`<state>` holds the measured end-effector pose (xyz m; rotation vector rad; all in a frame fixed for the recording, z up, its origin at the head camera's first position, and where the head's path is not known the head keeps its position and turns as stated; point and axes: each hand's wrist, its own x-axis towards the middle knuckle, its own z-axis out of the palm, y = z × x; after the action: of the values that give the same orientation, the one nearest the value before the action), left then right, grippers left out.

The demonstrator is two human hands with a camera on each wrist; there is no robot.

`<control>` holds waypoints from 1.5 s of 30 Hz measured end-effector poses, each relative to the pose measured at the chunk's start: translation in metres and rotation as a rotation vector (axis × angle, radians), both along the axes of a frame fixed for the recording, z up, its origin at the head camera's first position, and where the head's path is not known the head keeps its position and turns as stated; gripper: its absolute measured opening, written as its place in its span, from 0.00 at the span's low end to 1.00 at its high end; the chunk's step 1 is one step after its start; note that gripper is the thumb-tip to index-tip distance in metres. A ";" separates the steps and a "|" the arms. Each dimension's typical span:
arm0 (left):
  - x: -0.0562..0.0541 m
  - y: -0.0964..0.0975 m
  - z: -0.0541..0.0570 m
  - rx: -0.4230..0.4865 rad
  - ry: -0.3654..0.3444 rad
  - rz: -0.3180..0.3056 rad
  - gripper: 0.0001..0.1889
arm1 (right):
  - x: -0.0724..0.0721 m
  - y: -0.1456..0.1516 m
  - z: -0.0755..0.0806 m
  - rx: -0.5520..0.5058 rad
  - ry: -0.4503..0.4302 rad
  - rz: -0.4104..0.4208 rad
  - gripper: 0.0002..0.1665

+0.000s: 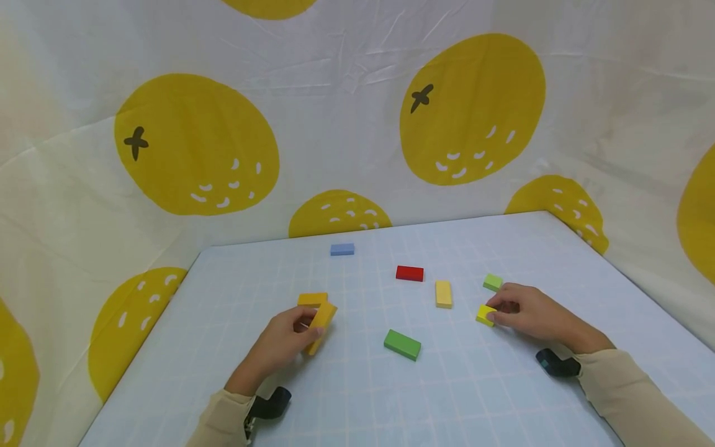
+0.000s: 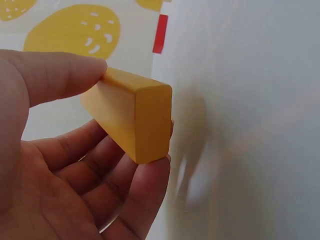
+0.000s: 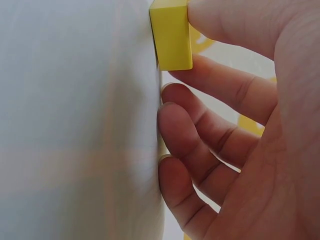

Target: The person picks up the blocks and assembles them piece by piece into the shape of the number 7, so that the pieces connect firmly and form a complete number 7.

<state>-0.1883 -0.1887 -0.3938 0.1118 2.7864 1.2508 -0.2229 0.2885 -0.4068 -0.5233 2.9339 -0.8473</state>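
My left hand (image 1: pixel 285 341) pinches an orange-yellow block (image 2: pixel 135 120) between thumb and fingers, tilted over the table. Just behind it another orange block (image 1: pixel 313 299) lies flat, partly covered by the held one in the head view. On the right side, my right hand (image 1: pixel 525 312) grips a bright yellow block (image 3: pixel 172 37) by thumb and forefinger, close to the tabletop. The other right fingertips rest along the table surface in the right wrist view. A light green block (image 1: pixel 493 282) lies right behind that hand.
Between the hands lie a green block (image 1: pixel 402 344) and a pale yellow block (image 1: pixel 444 294). Farther back are a red block (image 1: pixel 410 273) and a blue block (image 1: pixel 342 249). A patterned curtain (image 1: pixel 335 124) encloses the table (image 1: pixel 346 397) at the back and sides.
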 end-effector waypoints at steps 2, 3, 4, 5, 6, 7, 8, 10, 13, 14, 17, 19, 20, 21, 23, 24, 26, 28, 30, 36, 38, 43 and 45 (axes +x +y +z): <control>-0.001 0.001 0.001 -0.010 -0.016 0.005 0.21 | 0.000 0.000 0.000 0.001 -0.001 0.000 0.18; -0.001 0.001 0.001 -0.012 -0.026 0.010 0.21 | 0.000 0.000 0.000 0.001 -0.002 -0.001 0.18; -0.001 0.002 0.001 -0.014 -0.035 0.015 0.21 | -0.001 0.001 0.000 0.000 -0.002 -0.001 0.18; -0.001 0.002 0.001 -0.014 -0.043 0.019 0.22 | -0.001 0.001 0.000 0.000 -0.003 -0.001 0.18; -0.001 0.002 0.001 -0.012 -0.045 0.020 0.22 | -0.001 0.001 0.000 0.001 -0.005 -0.003 0.18; -0.002 0.002 0.001 -0.011 -0.048 0.022 0.22 | -0.001 0.001 0.000 0.002 -0.006 -0.003 0.18; -0.002 0.002 0.001 -0.007 -0.051 0.024 0.22 | -0.001 0.001 0.001 0.003 -0.007 -0.003 0.18; -0.001 0.003 0.002 0.004 -0.053 0.024 0.22 | -0.001 0.000 0.001 0.006 -0.006 -0.003 0.18; -0.001 0.004 0.002 0.014 -0.056 0.014 0.22 | -0.001 0.000 0.001 0.007 -0.004 -0.002 0.17; -0.001 0.004 0.002 0.021 -0.056 0.008 0.23 | -0.001 0.000 0.001 0.007 -0.003 -0.002 0.17; 0.000 0.004 0.001 0.038 -0.057 -0.009 0.25 | -0.001 0.000 0.001 0.006 -0.001 -0.002 0.16; 0.000 0.004 0.001 0.043 -0.060 -0.020 0.27 | -0.001 0.000 0.001 0.005 0.001 -0.001 0.16; 0.000 0.004 0.000 0.048 -0.062 -0.024 0.28 | -0.001 0.000 0.001 0.004 0.002 0.000 0.16; 0.001 0.004 0.000 0.045 -0.065 -0.029 0.28 | -0.001 0.000 0.001 0.003 0.003 0.000 0.16; 0.001 0.005 0.000 0.036 -0.066 -0.038 0.30 | -0.001 0.000 0.000 0.002 0.004 0.002 0.15; 0.001 0.005 0.000 0.034 -0.065 -0.042 0.31 | 0.000 0.000 0.000 0.002 0.003 0.002 0.15; 0.001 0.006 0.000 0.032 -0.060 -0.052 0.32 | 0.000 0.000 0.000 0.002 0.005 0.003 0.15; 0.001 0.007 0.001 0.032 -0.055 -0.063 0.32 | 0.000 0.000 0.000 0.002 0.005 0.002 0.15; 0.002 0.008 0.001 0.033 -0.051 -0.073 0.33 | 0.000 0.000 0.000 0.000 0.005 0.001 0.15; 0.003 0.008 0.001 0.035 -0.047 -0.089 0.33 | 0.000 -0.002 0.000 0.005 -0.006 -0.010 0.16; 0.003 0.009 0.001 0.038 -0.049 -0.090 0.33 | 0.000 -0.002 -0.001 0.010 -0.009 -0.013 0.16; 0.003 0.011 0.000 0.025 -0.050 -0.083 0.32 | 0.000 -0.002 -0.001 0.015 -0.010 -0.015 0.16; 0.003 0.012 -0.001 0.015 -0.046 -0.079 0.32 | 0.000 -0.002 -0.001 0.013 -0.009 -0.016 0.16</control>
<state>-0.1852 -0.1767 -0.3945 0.1905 2.7064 1.2396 -0.2233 0.2867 -0.4082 -0.4949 2.9369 -0.8295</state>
